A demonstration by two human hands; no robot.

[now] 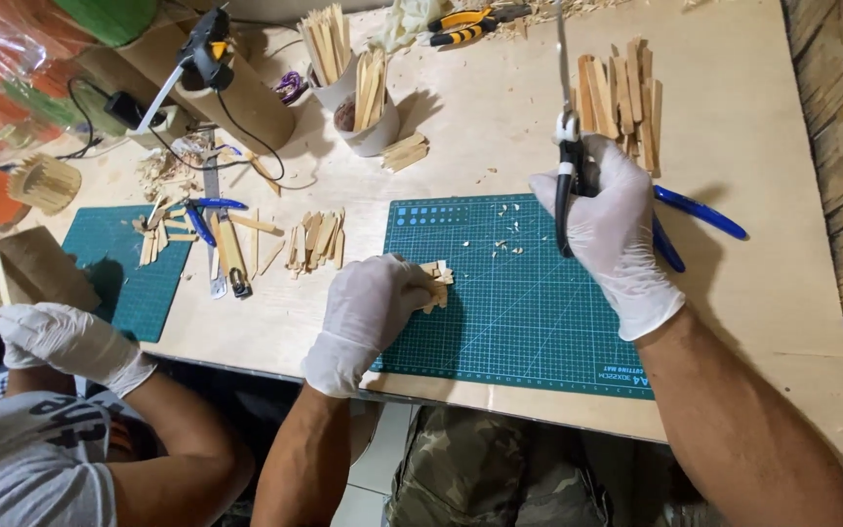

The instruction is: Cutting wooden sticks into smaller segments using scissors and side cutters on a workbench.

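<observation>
A small bundle of wooden sticks [435, 283] is pinched shut by the left hand [373, 307] on the green cutting mat [529, 322]; above the mat, scissors [568, 185] are gripped by the right hand [612, 229].

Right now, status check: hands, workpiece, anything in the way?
Left hand pinning wooden stick pieces to the green cutting mat. Right hand gripping black-handled scissors, raised above the mat. Blue-handled pliers beside it; co-worker's gloved hand far left.
</observation>
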